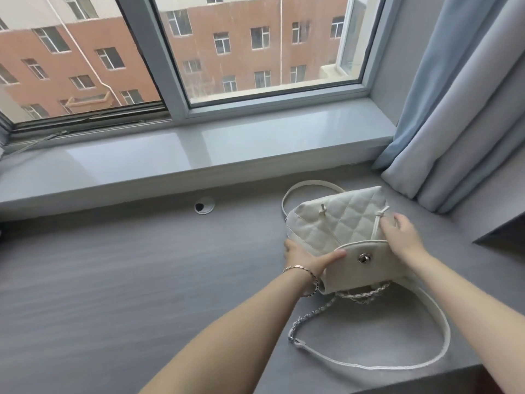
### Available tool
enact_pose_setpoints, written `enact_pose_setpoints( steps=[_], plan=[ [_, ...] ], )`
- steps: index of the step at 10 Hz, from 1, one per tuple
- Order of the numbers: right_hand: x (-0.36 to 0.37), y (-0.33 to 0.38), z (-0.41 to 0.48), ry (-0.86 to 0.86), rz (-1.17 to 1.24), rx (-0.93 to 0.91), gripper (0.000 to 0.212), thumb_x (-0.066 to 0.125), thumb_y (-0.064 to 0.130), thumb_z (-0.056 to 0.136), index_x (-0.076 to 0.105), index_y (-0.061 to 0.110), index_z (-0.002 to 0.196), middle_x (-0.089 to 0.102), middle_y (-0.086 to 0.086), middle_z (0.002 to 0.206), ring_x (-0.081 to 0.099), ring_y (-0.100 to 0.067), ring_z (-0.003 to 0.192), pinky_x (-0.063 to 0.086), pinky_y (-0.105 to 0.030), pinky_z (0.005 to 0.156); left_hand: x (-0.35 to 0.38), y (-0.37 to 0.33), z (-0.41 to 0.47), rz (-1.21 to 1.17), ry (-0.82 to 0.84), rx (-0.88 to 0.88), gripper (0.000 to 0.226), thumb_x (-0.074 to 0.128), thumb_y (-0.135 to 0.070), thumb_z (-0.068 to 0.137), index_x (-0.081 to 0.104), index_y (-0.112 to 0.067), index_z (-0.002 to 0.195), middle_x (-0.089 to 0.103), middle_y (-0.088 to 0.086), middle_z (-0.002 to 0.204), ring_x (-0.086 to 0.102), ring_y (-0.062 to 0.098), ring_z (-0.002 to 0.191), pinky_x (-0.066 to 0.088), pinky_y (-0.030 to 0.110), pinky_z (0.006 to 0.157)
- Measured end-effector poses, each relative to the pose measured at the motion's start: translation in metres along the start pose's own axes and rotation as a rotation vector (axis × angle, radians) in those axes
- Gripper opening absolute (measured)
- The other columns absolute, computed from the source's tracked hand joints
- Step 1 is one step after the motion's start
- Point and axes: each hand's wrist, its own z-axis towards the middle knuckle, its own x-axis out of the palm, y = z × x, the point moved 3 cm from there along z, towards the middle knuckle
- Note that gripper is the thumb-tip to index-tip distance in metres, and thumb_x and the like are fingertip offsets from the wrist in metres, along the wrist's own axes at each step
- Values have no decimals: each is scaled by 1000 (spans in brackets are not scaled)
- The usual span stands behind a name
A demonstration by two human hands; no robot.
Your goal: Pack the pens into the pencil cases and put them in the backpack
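Both hands work a small white quilted leather backpack (pixel 338 223) lying on its side on the grey wood-grain table (pixel 113 280) below a window. Her left hand (pixel 308 260), a thin metal bracelet (pixel 304 273) at the wrist, clamps thumb-over the near edge of the front flap (pixel 366 268) with its silver turn-lock clasp (pixel 362 257), while the right hand (pixel 403 237) curls its fingers round the bag's top corner beside the white drawstring (pixel 377 226). No pens or pencil cases are visible, so whether they are already inside cannot be told. If the flap is pressed down off-line, the clasp may miss its catch and the bag stay unfastened. A tug could also snag the white strap with its silver chain (pixel 397 362) trailing close to the table's near edge.
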Motion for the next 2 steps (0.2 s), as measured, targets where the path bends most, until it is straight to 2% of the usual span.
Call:
enact_pose_setpoints(
  steps=[1,2],
  plan=[
    [3,17,-14,-185,-110,-51,48,48,30,87,43,10,130,40,-23,135,33,-38,125,29,-43,102,-3,8,-1,-35,107,-40,88,78,-52,58,33,-8,121,53,7,115,61,29,96,53,42,82],
    [12,57,-34,-281,-159,-292,35,49,12,82,55,11,117,45,-19,124,34,-35,117,29,-40,100,-32,2,-2,274,39,30,52,54,-56,80,58,-8,98,62,7,97,58,23,84,42,26,73]
  ],
)
